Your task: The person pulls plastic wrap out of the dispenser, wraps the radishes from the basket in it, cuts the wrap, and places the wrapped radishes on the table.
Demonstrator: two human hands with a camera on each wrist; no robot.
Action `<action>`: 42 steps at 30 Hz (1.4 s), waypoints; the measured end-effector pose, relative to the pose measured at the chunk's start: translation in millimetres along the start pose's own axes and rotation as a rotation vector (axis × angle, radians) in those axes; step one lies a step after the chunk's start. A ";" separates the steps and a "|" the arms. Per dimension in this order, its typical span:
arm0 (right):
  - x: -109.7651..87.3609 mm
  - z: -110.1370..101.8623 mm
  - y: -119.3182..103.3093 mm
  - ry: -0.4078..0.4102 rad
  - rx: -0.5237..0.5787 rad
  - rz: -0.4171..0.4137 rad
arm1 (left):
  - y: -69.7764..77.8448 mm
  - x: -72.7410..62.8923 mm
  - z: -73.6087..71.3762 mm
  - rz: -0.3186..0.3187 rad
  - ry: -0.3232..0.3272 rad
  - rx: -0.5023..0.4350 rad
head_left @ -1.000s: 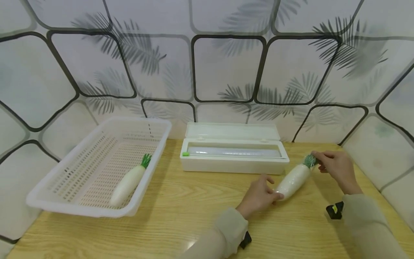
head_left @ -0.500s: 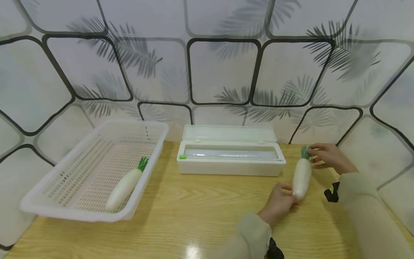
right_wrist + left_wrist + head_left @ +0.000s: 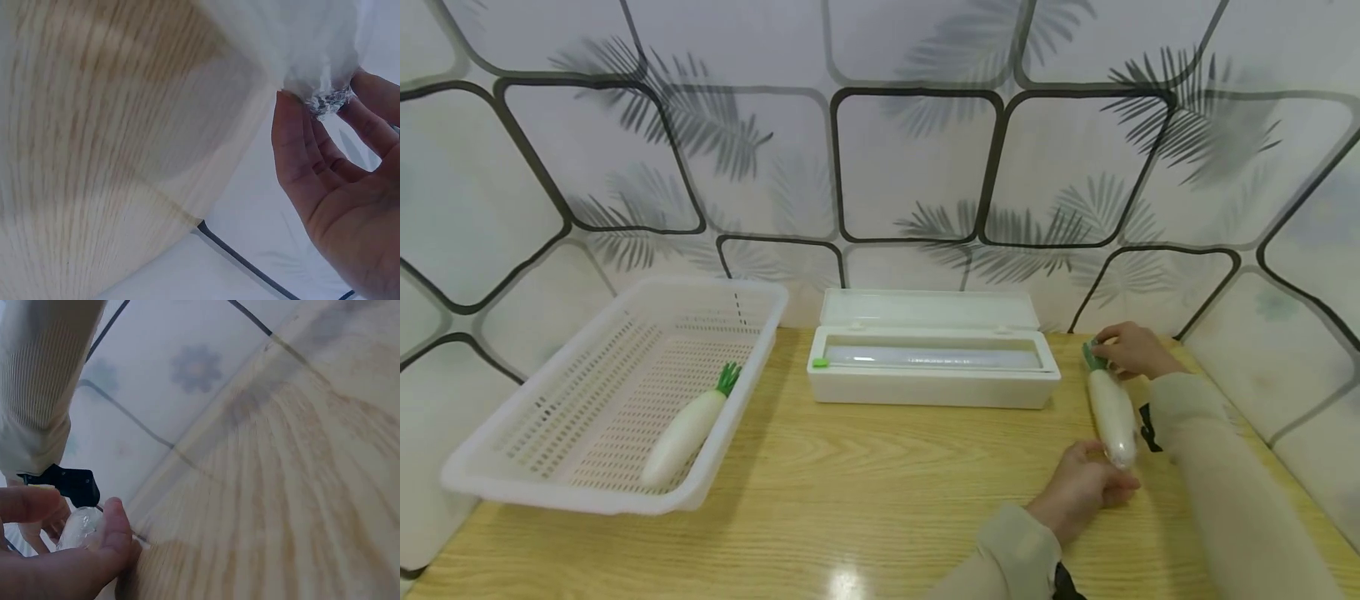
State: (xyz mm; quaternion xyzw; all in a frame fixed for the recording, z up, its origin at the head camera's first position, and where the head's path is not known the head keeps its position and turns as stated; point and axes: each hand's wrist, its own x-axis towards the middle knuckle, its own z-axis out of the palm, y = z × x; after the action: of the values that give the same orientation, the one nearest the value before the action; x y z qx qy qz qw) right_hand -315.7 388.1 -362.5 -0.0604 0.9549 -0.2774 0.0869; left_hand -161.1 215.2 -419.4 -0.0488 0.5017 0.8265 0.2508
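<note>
A white radish [image 3: 1112, 417] wrapped in clear film lies on the table at the right, its green leaf end away from me. My right hand [image 3: 1135, 350] pinches that leaf end. In the right wrist view, the right hand's fingers [image 3: 290, 137] curl around the bunched, shiny film. At the near tip is my left hand [image 3: 1084, 487], thumb and fingers spread apart. The left wrist view shows the wrapped tip [image 3: 81, 528] behind the gap between thumb and finger; whether they touch it I cannot tell.
A white film dispenser [image 3: 932, 390] stands at the back with its lid raised, a film roll [image 3: 932, 357] inside. At the left, a white perforated basket [image 3: 550, 498] holds another white radish [image 3: 681, 442]. The patterned wall [image 3: 917, 167] borders the wooden table [image 3: 865, 467].
The wrapped radish has moved right and turned, its leaf end swinging left and its tip right. The right hand went left with the leaf end; the left hand moved right and opened at the tip.
</note>
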 end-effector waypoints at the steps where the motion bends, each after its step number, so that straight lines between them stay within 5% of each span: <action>1: 0.9 1.5 0.2 -0.017 -0.003 0.001 | 0.5 0.3 -2.2 -0.021 -0.031 0.000; 8: 1.7 5.0 1.6 -0.102 -0.005 -0.006 | 14.8 0.7 -24.4 -0.149 -0.267 0.208; 16: -7.2 2.6 -2.9 0.040 -0.077 -0.057 | 35.6 -6.8 -43.4 -0.095 -0.256 0.449; 27: -27.6 -1.5 -18.8 0.214 -0.190 -0.170 | 83.9 -30.6 -101.9 0.172 -0.291 0.834; 36: -47.1 10.1 -36.5 0.310 -0.147 -0.199 | 118.8 -49.7 -139.7 0.402 -0.183 1.084; 42: -55.8 21.7 -53.7 0.393 -0.151 -0.270 | 135.3 -59.0 -162.4 0.519 -0.125 1.155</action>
State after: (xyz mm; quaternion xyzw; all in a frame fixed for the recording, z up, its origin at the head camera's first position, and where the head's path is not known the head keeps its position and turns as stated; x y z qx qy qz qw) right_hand -253.2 341.0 -344.1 -0.1387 0.9548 -0.2207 -0.1433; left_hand -200.3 4.8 -370.8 0.2659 0.8464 0.4579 0.0570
